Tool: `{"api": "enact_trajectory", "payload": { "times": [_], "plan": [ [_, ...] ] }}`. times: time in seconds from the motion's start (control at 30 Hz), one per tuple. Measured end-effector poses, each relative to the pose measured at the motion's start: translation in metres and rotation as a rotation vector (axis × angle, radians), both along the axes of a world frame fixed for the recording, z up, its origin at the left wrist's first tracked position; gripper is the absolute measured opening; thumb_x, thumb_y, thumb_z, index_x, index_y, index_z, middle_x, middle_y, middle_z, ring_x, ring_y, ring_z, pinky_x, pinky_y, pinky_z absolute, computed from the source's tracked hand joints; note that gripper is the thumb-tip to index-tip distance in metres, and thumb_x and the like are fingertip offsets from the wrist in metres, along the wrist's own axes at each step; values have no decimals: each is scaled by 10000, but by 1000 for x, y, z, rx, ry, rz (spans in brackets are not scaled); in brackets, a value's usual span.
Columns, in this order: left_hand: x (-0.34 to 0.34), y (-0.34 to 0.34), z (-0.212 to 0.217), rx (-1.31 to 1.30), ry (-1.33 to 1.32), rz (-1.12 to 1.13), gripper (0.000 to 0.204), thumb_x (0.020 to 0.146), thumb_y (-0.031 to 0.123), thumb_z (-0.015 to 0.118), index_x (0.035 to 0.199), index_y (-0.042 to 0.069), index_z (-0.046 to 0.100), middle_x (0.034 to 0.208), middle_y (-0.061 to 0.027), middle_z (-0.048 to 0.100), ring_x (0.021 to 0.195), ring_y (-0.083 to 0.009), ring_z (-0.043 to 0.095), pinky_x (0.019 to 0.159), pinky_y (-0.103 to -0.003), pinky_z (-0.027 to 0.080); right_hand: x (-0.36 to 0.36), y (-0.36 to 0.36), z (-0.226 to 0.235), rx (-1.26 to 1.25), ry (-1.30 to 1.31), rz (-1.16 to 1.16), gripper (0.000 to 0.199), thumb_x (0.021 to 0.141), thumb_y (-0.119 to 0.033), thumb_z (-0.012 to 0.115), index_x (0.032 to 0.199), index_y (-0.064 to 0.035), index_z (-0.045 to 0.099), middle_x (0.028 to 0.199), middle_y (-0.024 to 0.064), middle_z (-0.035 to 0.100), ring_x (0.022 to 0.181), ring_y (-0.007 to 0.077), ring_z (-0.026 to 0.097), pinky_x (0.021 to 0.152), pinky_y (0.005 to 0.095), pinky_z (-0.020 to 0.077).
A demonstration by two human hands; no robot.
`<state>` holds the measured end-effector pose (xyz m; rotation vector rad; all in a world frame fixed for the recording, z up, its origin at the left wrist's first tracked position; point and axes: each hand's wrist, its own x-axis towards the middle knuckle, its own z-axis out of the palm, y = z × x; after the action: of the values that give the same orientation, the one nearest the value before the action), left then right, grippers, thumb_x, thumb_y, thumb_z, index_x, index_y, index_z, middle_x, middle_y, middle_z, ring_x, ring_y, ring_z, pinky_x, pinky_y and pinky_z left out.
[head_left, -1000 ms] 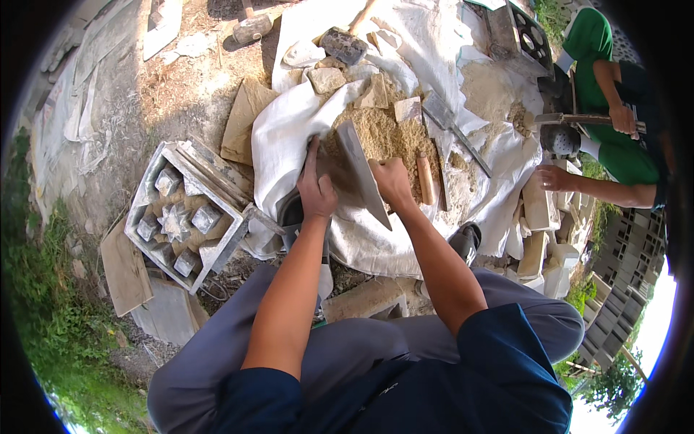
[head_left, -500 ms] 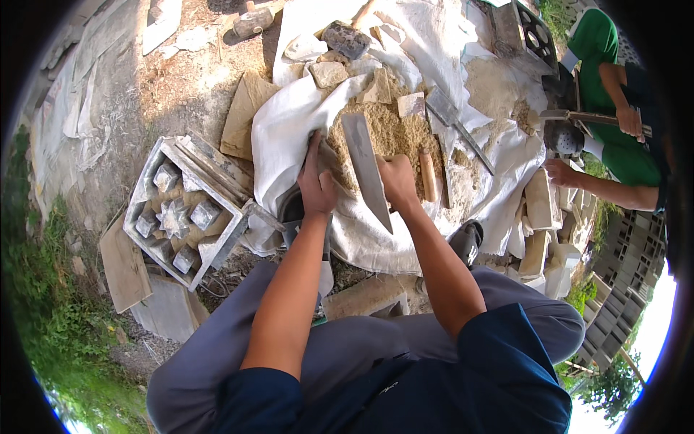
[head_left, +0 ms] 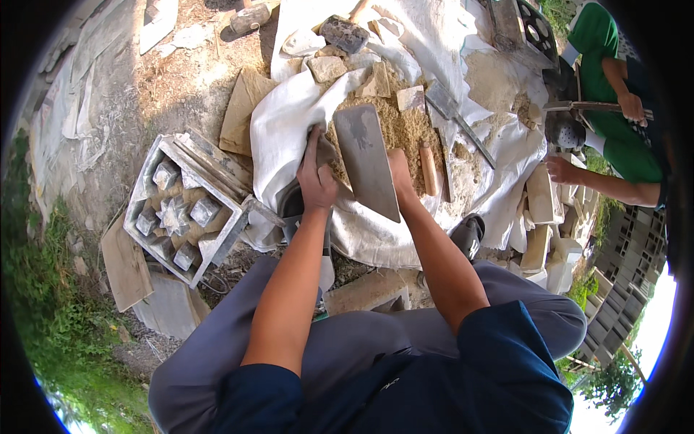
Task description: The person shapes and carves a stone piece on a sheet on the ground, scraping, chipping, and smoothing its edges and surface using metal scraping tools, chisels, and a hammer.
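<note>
Both my hands hold a flat grey tapered slab [head_left: 367, 163] upright over a pile of sand [head_left: 408, 130] on a white sack [head_left: 282, 123]. My left hand [head_left: 316, 177] grips its left edge, thumb side up. My right hand [head_left: 400, 173] holds its right edge from behind. The slab's narrow end points down toward my knees. A dark round container [head_left: 290, 202] sits just below my left hand, mostly hidden.
A grey metal mould [head_left: 189, 210] with a star pattern lies to the left. A hammer [head_left: 343, 32], stone pieces [head_left: 327, 67], a wooden-handled tool [head_left: 429, 168] and a metal bar [head_left: 457, 119] lie on the sack. At right, a person in green [head_left: 603, 43] reaches toward pale blocks [head_left: 542, 195].
The slab has swung more upright and shifted slightly away from me over the sand; both hands moved with it. The person in green leaned a little.
</note>
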<state>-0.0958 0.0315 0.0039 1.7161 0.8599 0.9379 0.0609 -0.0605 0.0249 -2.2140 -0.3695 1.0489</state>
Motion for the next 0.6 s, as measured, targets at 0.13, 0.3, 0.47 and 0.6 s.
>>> {"api": "enact_trajectory", "payload": {
  "times": [0.13,0.3,0.47,0.6],
  "plan": [
    [2,11,7,26,-42,18,654,778,100,345,1393,-63,499,1349,-297,562,1309,-408,519,1110,-399,402,7,14,-3,-141,-95,108,553,835,-377,653,670,150,625,599,253,620,541,317,627,593,454,497],
    [9,5,9,-31,17,20,648,792,114,356,1404,-43,503,1345,-308,560,1295,-424,529,1085,-410,422,26,-14,-12,-25,-54,-51,514,827,-350,621,657,135,613,610,262,620,568,316,637,624,467,498],
    [7,6,20,-5,-23,4,656,791,76,349,1421,-41,489,1359,-287,565,1292,-406,538,1097,-410,405,24,-31,50,44,-78,-188,391,960,-224,520,641,-3,569,507,-5,455,385,103,384,383,320,287],
    [-2,11,2,-25,-39,-56,654,802,47,328,1421,-150,408,1454,-277,474,1398,-328,440,1171,-382,326,31,-48,86,198,129,-288,451,1003,-315,579,747,55,609,541,-29,471,477,54,426,447,267,300]
  ]
}}
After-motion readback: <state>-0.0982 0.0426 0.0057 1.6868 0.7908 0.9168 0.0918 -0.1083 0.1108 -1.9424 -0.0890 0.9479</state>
